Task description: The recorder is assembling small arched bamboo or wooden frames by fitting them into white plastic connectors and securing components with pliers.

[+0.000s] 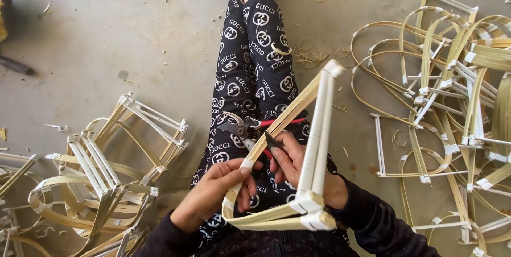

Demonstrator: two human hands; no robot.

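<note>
Item: bamboo-strip frame, pale yellow, triangular outline, corners bound in white tape; closest to the lens, held over the lap. One taped corner sits low just past the right wrist; the apex rises well beyond both hands.

Left hand: fingers curled shut on the frame's left-hand strip, thumb pressing at a white binding. Grip looks light, by fingertips only.

Right hand: closed round the red handles of the cutters, whose dark jaws lie just beyond the left hand's fingertips, close against the same strip. Whether the jaws are biting or only resting cannot be told.

Under the hands: legs in black patterned trousers, stretched out over a concrete floor.

Left of the left hand: heap of finished frames. Right of the right hand: a larger tangle of frames and loose curved strips. Shavings scattered between.

Risks, as judged:
- Jaws near the left fingertips; a slip or hasty squeeze could nip a finger.
- Bent strip is under tension; a cut or loosened binding could let it spring toward the face.
- A misplaced cut could sever tape, not strip, undoing the joint.
- Split bamboo edges may splinter into bare skin.
</note>
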